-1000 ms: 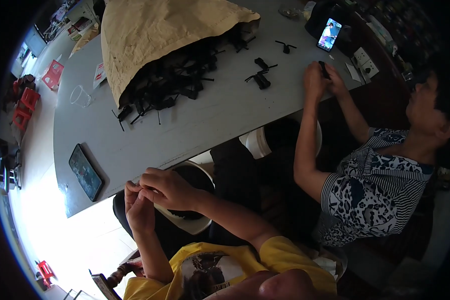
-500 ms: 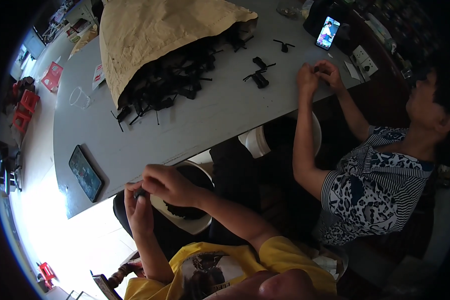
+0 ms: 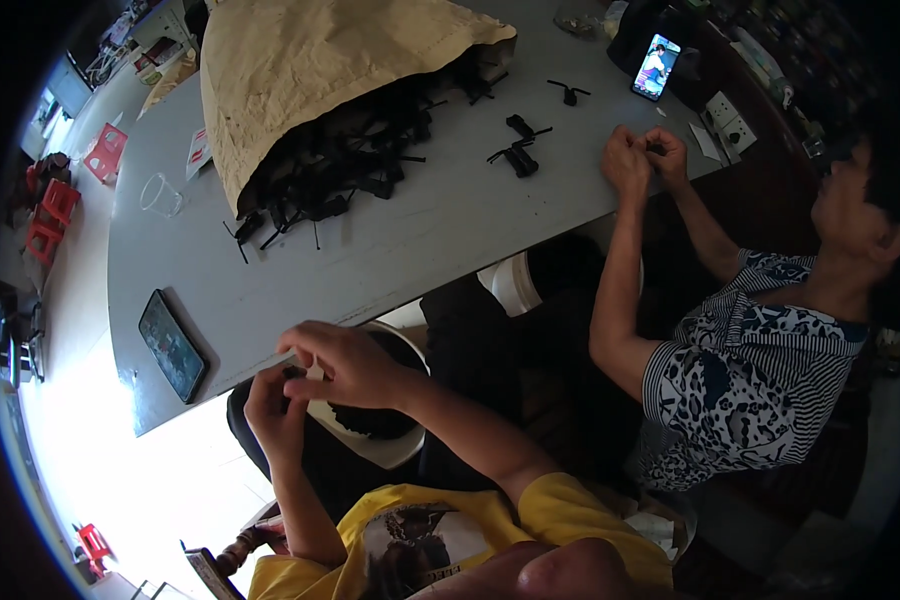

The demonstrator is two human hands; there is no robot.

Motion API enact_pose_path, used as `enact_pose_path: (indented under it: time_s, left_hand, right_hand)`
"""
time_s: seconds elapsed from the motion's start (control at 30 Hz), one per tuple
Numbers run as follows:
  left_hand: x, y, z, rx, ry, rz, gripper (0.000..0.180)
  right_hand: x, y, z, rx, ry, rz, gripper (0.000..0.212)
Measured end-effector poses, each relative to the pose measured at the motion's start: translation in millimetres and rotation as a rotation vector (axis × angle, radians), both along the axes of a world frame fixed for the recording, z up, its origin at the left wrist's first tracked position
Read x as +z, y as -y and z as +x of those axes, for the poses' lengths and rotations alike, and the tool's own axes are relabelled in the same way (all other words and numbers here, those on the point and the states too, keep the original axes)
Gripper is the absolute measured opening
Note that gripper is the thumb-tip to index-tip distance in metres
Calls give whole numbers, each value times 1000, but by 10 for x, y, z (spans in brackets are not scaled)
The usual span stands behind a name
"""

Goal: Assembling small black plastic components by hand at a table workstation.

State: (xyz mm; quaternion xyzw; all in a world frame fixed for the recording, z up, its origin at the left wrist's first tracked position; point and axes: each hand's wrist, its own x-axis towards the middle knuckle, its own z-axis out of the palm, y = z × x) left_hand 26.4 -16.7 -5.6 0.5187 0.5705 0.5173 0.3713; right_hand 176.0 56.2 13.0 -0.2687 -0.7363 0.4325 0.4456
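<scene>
Over the near table edge, my left hand [image 3: 275, 412] pinches a small black part [image 3: 294, 372], mostly hidden by the fingers. My right hand [image 3: 345, 365] is beside it, index finger raised away from the thumb, with a gap between them. The right thumb comes close to the black part; whether it touches cannot be made out. Below my hands, between my legs, stands a white bucket [image 3: 402, 455] holding a dark mass of small black pieces [image 3: 375, 424]. On the table, a large brown paper sack [image 3: 310, 70] spills a heap of black parts with thin stems [image 3: 355, 165].
A phone [image 3: 172, 345] lies near the table's left edge, close to a clear plastic cup [image 3: 161, 195]. Several loose black parts [image 3: 518, 158] lie mid-table. At right, a co-worker [image 3: 760, 360] handles something small before a lit, propped phone [image 3: 656, 68]. Another white bucket [image 3: 515, 285] stands below.
My right hand has lifted slightly and its index finger has opened away from the thumb. My left fingers have shifted around the black part. The co-worker's hands have moved slightly right.
</scene>
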Motion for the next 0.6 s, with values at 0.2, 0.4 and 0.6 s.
enact_pose_path:
  time_s: [0.2,0.4,0.6]
  left_hand:
    - [-39,-23,91,36,57,124,23]
    - [-4,6,57,57,319,157,14]
    - [37,-25,27,44,366,179,5]
  right_hand:
    - [-43,-5,-14,64,-89,-127,18]
    - [-27,-25,-41,206,-194,-251,19]
    - [-34,-200,15,-165,214,308,49]
